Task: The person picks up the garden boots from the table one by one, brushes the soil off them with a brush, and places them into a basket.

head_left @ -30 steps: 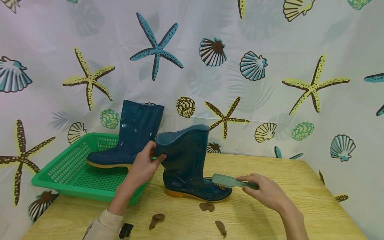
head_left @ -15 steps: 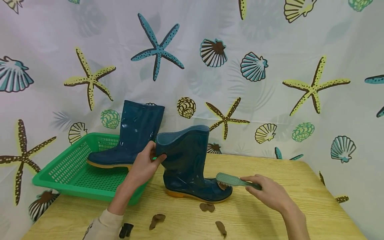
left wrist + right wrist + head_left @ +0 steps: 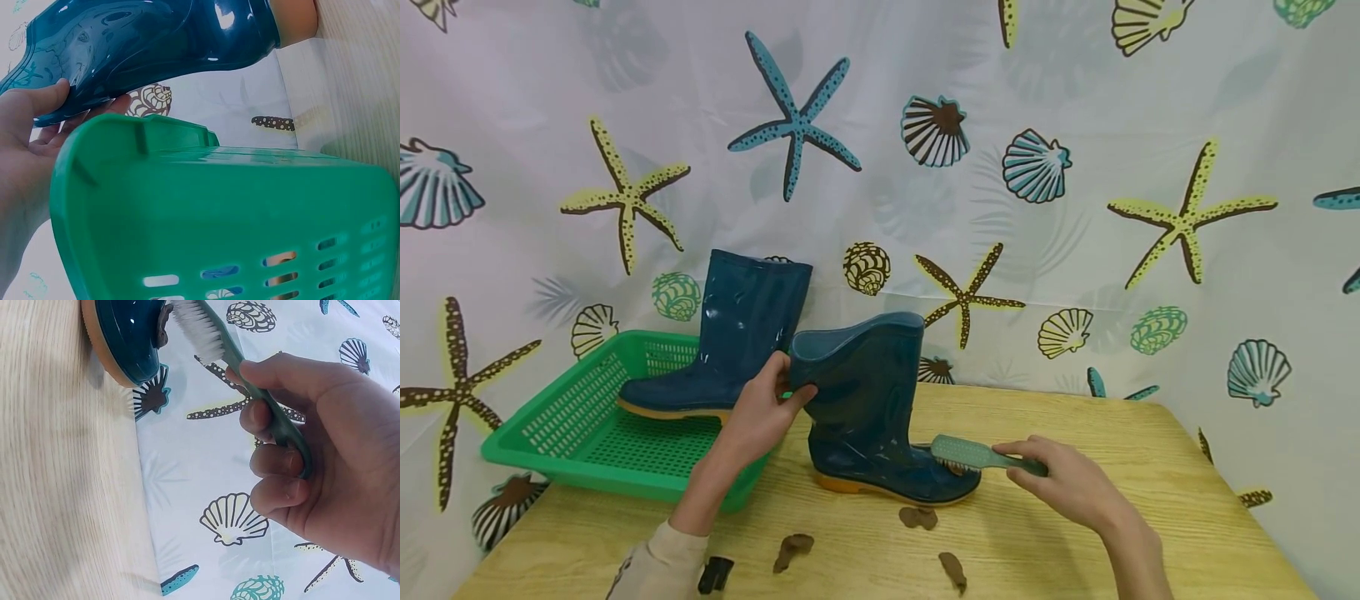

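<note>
This is an indoor spot screened by pale cloth on its far, left and right sides, printed with starfish and shells (rather like a shower curtain). A wood-grain table fills the near part. The rubber boots and green plastic basket look like household goods, though whether this is a home or a studio cannot be told.

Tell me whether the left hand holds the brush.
No, the right hand grips the brush, while the left hand holds a blue boot.
</note>
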Tool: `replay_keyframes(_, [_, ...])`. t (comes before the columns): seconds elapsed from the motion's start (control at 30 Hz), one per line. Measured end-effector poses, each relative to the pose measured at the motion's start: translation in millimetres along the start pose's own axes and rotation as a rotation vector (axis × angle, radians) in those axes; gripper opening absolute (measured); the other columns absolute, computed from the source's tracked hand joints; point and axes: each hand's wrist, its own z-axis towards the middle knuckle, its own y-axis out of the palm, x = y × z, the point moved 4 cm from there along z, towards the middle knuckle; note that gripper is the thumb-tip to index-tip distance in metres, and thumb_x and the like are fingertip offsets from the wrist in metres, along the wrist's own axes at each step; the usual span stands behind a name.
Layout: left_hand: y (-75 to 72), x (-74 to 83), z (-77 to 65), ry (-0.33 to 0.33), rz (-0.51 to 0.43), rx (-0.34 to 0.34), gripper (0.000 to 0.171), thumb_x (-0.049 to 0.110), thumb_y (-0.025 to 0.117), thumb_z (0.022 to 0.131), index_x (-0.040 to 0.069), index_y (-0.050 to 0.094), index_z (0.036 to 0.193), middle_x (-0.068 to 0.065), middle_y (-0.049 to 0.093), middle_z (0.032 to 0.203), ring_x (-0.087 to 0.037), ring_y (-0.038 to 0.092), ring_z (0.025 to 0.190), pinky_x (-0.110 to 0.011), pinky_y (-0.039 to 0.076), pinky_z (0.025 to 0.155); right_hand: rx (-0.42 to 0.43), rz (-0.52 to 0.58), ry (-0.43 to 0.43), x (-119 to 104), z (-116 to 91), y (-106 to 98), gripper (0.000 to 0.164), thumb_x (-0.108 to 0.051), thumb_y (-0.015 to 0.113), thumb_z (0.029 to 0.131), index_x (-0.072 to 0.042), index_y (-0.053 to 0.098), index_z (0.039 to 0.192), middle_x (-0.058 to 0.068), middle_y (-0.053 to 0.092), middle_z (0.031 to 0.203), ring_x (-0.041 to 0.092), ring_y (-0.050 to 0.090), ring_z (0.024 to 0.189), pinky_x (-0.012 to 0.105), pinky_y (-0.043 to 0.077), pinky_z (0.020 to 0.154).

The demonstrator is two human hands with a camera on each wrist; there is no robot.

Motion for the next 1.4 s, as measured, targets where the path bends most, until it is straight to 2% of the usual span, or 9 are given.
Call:
replay_keyframes(0.17, [0.2, -0.7, 0.6, -0.002, 0.013, 0.001, 0.021, 0.021, 0.060, 0.101, 0.012, 0.045, 0.113, -0.008, 0.062, 0.108, -0.024, 0.066, 0.102, -0.034, 0.047, 0.072, -0.012, -0.029, 0.033, 5, -2, -1, 0.036, -0.035, 0.066, 0.096, -0.026, 0.067, 0.130, 0.002, 0.067, 0.120, 0.014, 0.059, 0.092, 0.035, 0.048, 0.071])
replay_keyframes(0.27, [0.0, -1.1, 0.7, -0.006, 0.015, 0.006, 0.021, 0.021, 0.060, 0.101, 0.012, 0.045, 0.111, -0.007, 0.060, 0.104, -0.023, 0.065, 0.097, -0.035, 0.046, 0.071, -0.011, -0.045, 0.048, 9, -3, -2, 0.037, -0.037, 0.066, 0.096, -0.027, 0.066, 0.131, 0.004, 0.067, 0.125, 0.015, 0.060, 0.091, 0.035, 0.047, 0.069])
replay_keyframes(0.5, [-0.7, -0.4, 0.0, -0.008, 0.016, 0.018, 0.021, 0.021, 0.060, 0.101, 0.012, 0.047, 0.113, -0.008, 0.063, 0.109, -0.024, 0.066, 0.102, -0.036, 0.047, 0.072, 0.023, -0.060, 0.049, 9, -4, -6, 0.036, -0.034, 0.066, 0.096, -0.025, 0.066, 0.131, 0.003, 0.068, 0.118, 0.013, 0.053, 0.080, 0.032, 0.041, 0.064])
replay_keyframes(0.67, [-0.8, -1.1, -0.4, -0.008, 0.027, 0.030, 0.023, 0.023, 0.062, 0.100, 0.011, 0.048, 0.114, -0.010, 0.065, 0.113, -0.027, 0.067, 0.106, -0.035, 0.050, 0.077, 0.060, -0.008, -0.017, 3, -2, -5, 0.037, -0.034, 0.063, 0.098, -0.024, 0.065, 0.133, -0.002, 0.067, 0.111, 0.012, 0.052, 0.079, 0.032, 0.042, 0.069])
replay_keyframes(0.73, [-1.4, -0.8, -0.6, -0.007, 0.032, 0.035, 0.024, 0.023, 0.063, 0.099, 0.010, 0.048, 0.112, -0.011, 0.065, 0.112, -0.029, 0.067, 0.106, -0.035, 0.051, 0.078, 0.049, 0.017, -0.037, 1, 0, -2, 0.037, -0.037, 0.062, 0.098, -0.024, 0.064, 0.133, -0.002, 0.067, 0.116, 0.013, 0.057, 0.086, 0.034, 0.046, 0.073])
replay_keyframes(0.87, [-2.6, 0.7, -1.1, -0.013, 0.040, 0.040, 0.024, 0.024, 0.064, 0.099, 0.009, 0.046, 0.106, -0.010, 0.064, 0.106, -0.029, 0.068, 0.105, -0.034, 0.048, 0.074, -0.057, 0.083, -0.054, -2, 2, 8, 0.040, -0.040, 0.060, 0.099, -0.021, 0.063, 0.134, 0.004, 0.066, 0.126, 0.019, 0.061, 0.100, 0.037, 0.050, 0.077])
replay_keyframes(1.1, [-3.8, 1.0, -1.0, -0.003, 0.030, 0.042, 0.027, 0.023, 0.065, 0.098, 0.008, 0.043, 0.099, -0.009, 0.060, 0.097, -0.029, 0.069, 0.103, -0.034, 0.044, 0.069, -0.160, 0.138, 0.012, 6, 4, 17, 0.042, -0.032, 0.062, 0.099, -0.016, 0.060, 0.137, 0.005, 0.060, 0.085, 0.014, 0.052, 0.060, 0.029, 0.045, 0.049])
replay_keyframes(1.23, [-3.5, 1.3, -0.9, 0.000, 0.038, 0.042, 0.028, 0.024, 0.065, 0.098, 0.008, 0.042, 0.098, -0.008, 0.059, 0.096, -0.029, 0.069, 0.103, -0.034, 0.044, 0.068, -0.161, 0.168, 0.046, 12, 3, 17, 0.042, -0.030, 0.062, 0.099, -0.017, 0.059, 0.138, 0.007, 0.060, 0.084, 0.014, 0.050, 0.056, 0.031, 0.046, 0.045])
replay_keyframes(1.4, [-3.6, 0.5, -0.5, -0.010, 0.041, 0.044, 0.027, 0.023, 0.065, 0.098, 0.010, 0.042, 0.098, -0.007, 0.060, 0.097, -0.028, 0.069, 0.102, -0.034, 0.045, 0.068, -0.083, 0.110, 0.086, 14, 1, 11, 0.042, -0.029, 0.066, 0.096, -0.019, 0.061, 0.137, 0.005, 0.062, 0.085, 0.014, 0.047, 0.045, 0.031, 0.046, 0.044])
